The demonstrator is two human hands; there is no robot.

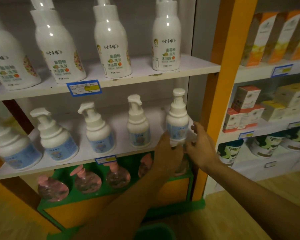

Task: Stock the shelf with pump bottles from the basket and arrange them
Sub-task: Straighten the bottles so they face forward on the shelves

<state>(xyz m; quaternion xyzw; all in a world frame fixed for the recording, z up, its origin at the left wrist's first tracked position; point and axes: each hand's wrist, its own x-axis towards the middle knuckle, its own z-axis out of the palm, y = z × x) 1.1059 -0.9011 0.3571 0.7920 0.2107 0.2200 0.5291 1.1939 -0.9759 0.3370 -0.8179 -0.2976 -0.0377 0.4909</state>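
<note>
**seating the last bottle in the row**

the green basket [154, 231] sits just below you. your left hand [166, 151] grips the pump bottle [177, 122] at the middle shelf [87, 153]'s right end; your right hand [203, 146], fingers loose, steadies it. next, probably square its label forward.

Orange cartons [274, 37] and stacked boxes [246, 108] fill the neighbouring shelves [260, 71].

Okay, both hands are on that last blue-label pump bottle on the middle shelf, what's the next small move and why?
Probably turn the rightmost bottle so its nozzle points left like its neighbours; it seems to face another way. The left hand holds its base, and the right hand is beside it.
</note>
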